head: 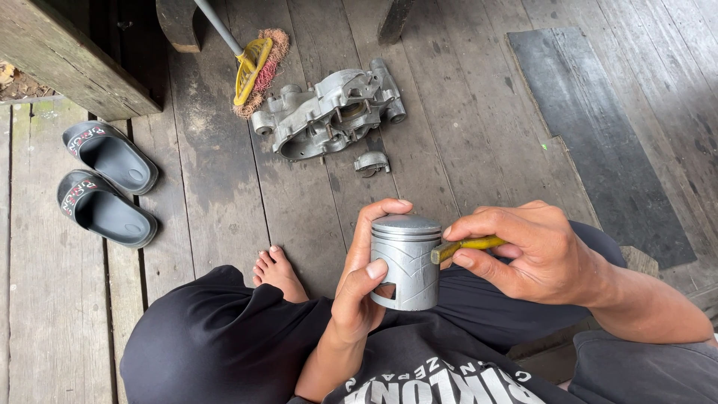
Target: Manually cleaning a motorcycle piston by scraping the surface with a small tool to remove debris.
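Note:
My left hand (359, 288) grips a grey metal piston (406, 262), held upright above my lap with the thumb across its skirt. My right hand (535, 251) pinches a thin yellow-green tool (467, 247) whose dark tip rests against the piston's ring grooves near the top right. Both hands hover over my dark-clothed legs.
A grey metal engine crankcase (329, 112) lies on the wooden plank floor (224, 194) ahead, with a small metal part (372, 162) beside it. A yellow broom (253, 67) lies behind it. Two dark slippers (108, 183) sit at left. A dark mat (598, 135) lies at right. My bare foot (277, 273) rests on the planks.

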